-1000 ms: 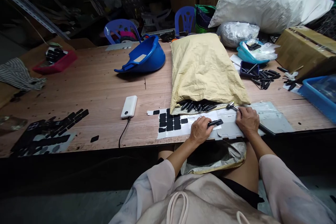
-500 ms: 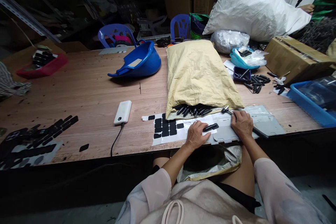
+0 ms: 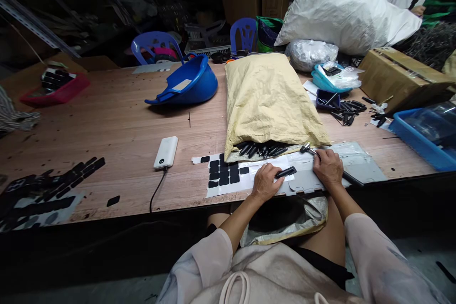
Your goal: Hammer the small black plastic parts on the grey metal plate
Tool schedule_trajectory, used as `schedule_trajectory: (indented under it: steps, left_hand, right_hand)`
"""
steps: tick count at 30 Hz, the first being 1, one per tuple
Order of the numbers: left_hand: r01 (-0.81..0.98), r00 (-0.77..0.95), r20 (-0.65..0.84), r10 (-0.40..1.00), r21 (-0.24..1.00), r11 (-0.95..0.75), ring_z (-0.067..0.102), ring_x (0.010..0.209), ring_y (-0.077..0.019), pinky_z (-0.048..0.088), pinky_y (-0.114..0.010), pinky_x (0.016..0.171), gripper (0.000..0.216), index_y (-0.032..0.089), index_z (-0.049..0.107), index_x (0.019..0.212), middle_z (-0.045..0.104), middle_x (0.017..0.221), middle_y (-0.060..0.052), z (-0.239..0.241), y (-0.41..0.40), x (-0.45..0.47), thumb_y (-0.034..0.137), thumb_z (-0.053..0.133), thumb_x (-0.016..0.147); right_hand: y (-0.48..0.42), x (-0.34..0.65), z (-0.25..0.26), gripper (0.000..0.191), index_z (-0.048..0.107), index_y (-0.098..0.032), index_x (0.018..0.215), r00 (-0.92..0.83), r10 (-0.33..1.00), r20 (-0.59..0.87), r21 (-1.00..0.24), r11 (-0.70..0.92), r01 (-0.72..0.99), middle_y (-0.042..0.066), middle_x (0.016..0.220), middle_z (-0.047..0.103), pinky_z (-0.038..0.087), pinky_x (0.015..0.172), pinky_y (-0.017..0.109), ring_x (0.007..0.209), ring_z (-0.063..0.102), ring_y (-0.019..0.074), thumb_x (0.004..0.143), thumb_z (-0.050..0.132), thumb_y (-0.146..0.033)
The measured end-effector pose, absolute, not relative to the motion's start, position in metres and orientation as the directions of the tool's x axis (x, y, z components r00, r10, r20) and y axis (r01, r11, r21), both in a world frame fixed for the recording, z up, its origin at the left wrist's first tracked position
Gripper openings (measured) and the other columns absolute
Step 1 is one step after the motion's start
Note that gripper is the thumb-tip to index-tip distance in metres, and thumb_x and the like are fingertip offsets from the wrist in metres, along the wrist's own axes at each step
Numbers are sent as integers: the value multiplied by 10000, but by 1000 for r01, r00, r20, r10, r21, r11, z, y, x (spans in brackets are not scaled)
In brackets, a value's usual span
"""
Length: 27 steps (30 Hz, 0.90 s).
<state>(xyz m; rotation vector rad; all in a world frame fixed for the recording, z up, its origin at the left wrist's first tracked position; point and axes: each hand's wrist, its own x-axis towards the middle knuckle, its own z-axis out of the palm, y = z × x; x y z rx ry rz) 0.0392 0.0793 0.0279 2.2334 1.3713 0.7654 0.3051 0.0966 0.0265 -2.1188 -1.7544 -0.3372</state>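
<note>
My left hand (image 3: 265, 181) is closed on one end of a slim black piece (image 3: 287, 172), pinning it near the table's front edge on a grey board (image 3: 302, 178). In my right hand (image 3: 328, 167) is a hammer (image 3: 352, 179); its metal head points toward the yellow sack and its dark handle sticks out to the right. The hammer head stays apart from the black piece. Similar black pieces (image 3: 261, 149) spill from the mouth of the yellow sack (image 3: 272, 99), just beyond my hands. Left of my left hand lies a white sheet with black rounded stickers (image 3: 223, 172).
A white power bank (image 3: 166, 153) with a cable lies to the left. Farther back are a blue scoop (image 3: 199, 80), a red tray (image 3: 71, 92) and a cardboard box (image 3: 399, 80). A blue tray (image 3: 409, 137) sits at right. An open bag (image 3: 285, 232) rests between my legs.
Both hands keep nearly the same place and grip. The black piece in my left hand has shifted very slightly.
</note>
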Motion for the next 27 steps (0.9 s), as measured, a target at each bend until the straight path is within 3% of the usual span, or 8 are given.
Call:
schedule_trajectory:
  steps: [5,17,20,24,27]
  left_hand:
    - [673,362,250,898,596,-438,632,981,-232,526,-373,933,210,228,735,1094,686,1000,-50,26,79,39,259,740,887]
    - [680,346,207,915,617,-397,631,974,-226,527,-360,922,176,237,753,1069,687,960,-40,29,83,41,279,747,898]
    - [672,347,209,914,625,-397,635,969,-220,532,-356,914,179,239,767,1076,680,947,-38,28,84,42,288,747,905]
    - [667,348,213,913,629,-401,638,966,-208,533,-338,900,200,246,774,1107,666,969,-38,25,85,41,312,732,923]
    - [666,363,203,910,627,-405,635,982,-207,525,-330,905,210,244,755,1131,668,996,-38,26,85,41,312,720,935]
  right_hand:
    - [96,304,29,294,712,-192,1099,199,894,401,-122,-163,979,121,1007,628,288,757,356,893,455,241,966,489,-331]
    - [99,309,36,341,726,-194,1125,224,924,310,-167,-179,970,144,1055,651,339,789,380,931,498,274,970,480,-371]
    - [93,307,44,312,729,-201,1108,216,920,328,-247,-137,959,138,1023,657,393,803,398,928,522,277,965,492,-344]
    - [60,286,51,302,717,-231,1138,168,865,473,-430,60,901,100,989,670,481,853,387,953,596,252,997,487,-367]
    - [29,262,51,290,712,-243,1151,104,887,449,-530,171,830,79,972,693,517,846,365,929,651,228,1022,488,-374]
